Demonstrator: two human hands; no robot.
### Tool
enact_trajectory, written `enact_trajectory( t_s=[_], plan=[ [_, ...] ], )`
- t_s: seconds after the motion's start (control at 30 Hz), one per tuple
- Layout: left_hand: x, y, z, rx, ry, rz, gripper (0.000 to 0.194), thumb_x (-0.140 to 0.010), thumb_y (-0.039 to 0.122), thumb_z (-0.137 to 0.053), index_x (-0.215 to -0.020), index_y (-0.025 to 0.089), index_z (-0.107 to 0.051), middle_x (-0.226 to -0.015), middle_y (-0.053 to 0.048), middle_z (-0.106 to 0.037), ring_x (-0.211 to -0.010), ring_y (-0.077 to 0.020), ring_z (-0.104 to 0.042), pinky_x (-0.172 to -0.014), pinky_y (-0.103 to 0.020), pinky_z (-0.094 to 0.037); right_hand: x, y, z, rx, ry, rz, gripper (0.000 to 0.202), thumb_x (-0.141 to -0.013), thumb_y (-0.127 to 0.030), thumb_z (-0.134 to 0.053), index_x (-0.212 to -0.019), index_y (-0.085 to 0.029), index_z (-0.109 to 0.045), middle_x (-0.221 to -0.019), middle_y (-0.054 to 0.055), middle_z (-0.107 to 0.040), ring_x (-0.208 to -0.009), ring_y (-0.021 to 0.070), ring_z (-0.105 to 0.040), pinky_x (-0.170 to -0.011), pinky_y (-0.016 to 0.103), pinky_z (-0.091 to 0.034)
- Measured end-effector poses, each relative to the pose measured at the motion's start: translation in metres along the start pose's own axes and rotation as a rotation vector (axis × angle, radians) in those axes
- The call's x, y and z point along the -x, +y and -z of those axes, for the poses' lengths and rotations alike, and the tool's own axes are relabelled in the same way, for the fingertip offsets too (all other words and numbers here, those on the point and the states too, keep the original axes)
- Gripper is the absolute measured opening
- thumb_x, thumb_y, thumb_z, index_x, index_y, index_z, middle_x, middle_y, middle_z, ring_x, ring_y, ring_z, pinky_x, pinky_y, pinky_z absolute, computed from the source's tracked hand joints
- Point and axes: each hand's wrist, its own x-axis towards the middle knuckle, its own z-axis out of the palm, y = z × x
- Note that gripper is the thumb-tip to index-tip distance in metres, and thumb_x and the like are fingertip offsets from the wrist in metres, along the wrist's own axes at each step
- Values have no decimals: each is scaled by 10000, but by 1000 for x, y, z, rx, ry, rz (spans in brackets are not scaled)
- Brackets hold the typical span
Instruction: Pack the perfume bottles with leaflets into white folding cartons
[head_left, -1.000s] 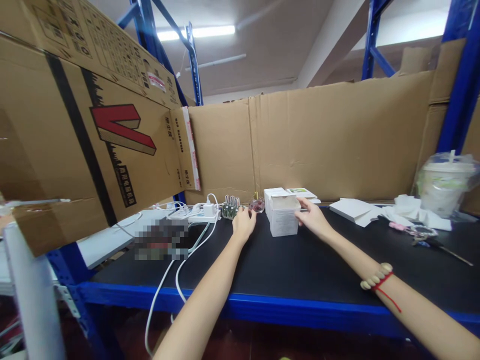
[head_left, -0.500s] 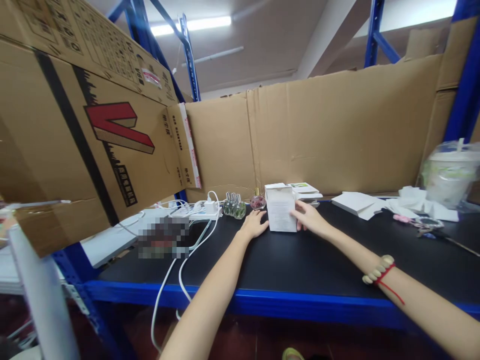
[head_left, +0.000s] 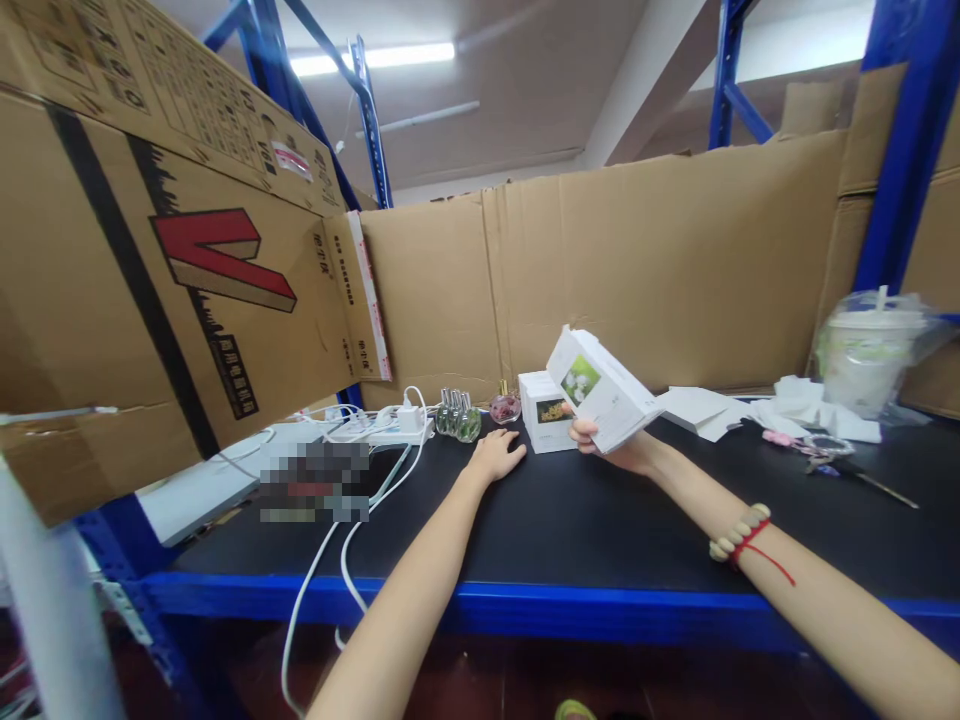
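My right hand grips a white box with a green and white flower picture, tilted and raised above the black table. Behind and left of it, a second white box with a dark picture with yellow on it stands upright on the table. My left hand rests palm down on the table just left of that standing box, fingers apart and holding nothing. A round pink bottle with a gold top is behind my left hand. Several green glass bottles with silver caps stand to its left.
White cables run from a power strip at the left, near a blurred-out object. At the right lie folded white papers, a keyring and a bagged cup. Cardboard walls the back.
A flower-picture box is now tilted up in my right hand, and a dark-picture box face shows behind it. My left hand has stayed on the table. The view has shifted slightly.
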Motion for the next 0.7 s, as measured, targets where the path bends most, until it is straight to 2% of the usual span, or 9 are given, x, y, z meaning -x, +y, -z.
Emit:
enact_trajectory(
  t_s=[0.07,0.1,0.17,0.23,0.27,0.4,0.47,0.57,0.7],
  plan=[
    [1,0,0,1,-10,5,466,-825,363,-365,-1265,229,-446,-1375,-46,-395,-1280,-228,-336,-1057,-397,-266,0,-1,-4,-18,61,-7,316,-856,-354,-372,-674,-184,-566,-418,-43,-392,-389,78,-355,-374,168,-288],
    [2,-1,0,-1,-18,8,473,-828,365,-355,-1272,223,-437,-1384,-50,-382,-1290,-228,-319,-1062,-400,-255,0,0,-6,-19,143,7,327,-869,-343,-350,-686,-185,-569,-420,-40,-409,-387,82,-366,-374,172,-296],
    [1,-1,0,-13,-40,10,488,-835,370,-332,-1290,215,-413,-1403,-54,-347,-1311,-228,-276,-1071,-414,-231,-3,1,-8,-15,413,66,354,-888,-366,-308,-760,-188,-585,-450,-25,-478,-411,98,-428,-392,188,-339],
    [0,-1,0,-27,-64,8,499,-841,379,-308,-1307,220,-387,-1420,-47,-308,-1331,-228,-223,-1078,-432,-205,-7,1,-7,-9,699,143,409,-882,-462,-283,-863,-195,-591,-530,-1,-566,-473,124,-511,-418,213,-387],
    [-1,-2,-1,-33,-75,7,502,-843,383,-298,-1312,224,-378,-1426,-42,-292,-1338,-227,-199,-1081,-440,-192,-9,1,-6,-6,787,172,454,-869,-515,-266,-913,-198,-588,-578,13,-601,-502,138,-542,-420,225,-400],
    [-3,-1,-1,-44,-82,4,528,-840,392,-288,-1323,190,-358,-1438,-59,-253,-1346,-232,-147,-1091,-436,-162,-13,0,4,-26,972,212,531,-859,-554,-207,-1007,-194,-568,-678,45,-652,-538,161,-589,-406,251,-426],
    [-5,-1,0,-41,-58,1,560,-831,387,-313,-1339,152,-323,-1447,-89,-226,-1349,-242,-127,-1093,-432,-159,-14,1,7,-21,1015,205,532,-858,-552,-206,-991,-190,-573,-659,43,-649,-545,166,-595,-418,258,-439],
    [-10,-1,0,-36,15,-30,630,-815,347,-362,-1376,108,-206,-1460,-129,-176,-1354,-244,-116,-1099,-415,-152,-14,5,5,41,970,203,512,-844,-567,-249,-877,-185,-587,-552,19,-603,-494,158,-562,-405,248,-415],
    [-27,-5,-3,-53,313,-182,641,-801,256,-382,-1375,75,-160,-1420,-173,-265,-1326,-230,-231,-1090,-380,-201,-14,13,-6,252,762,335,367,-778,-534,-459,-666,-192,-530,-410,-50,-441,-352,98,-403,-335,210,-299]
  ],
)
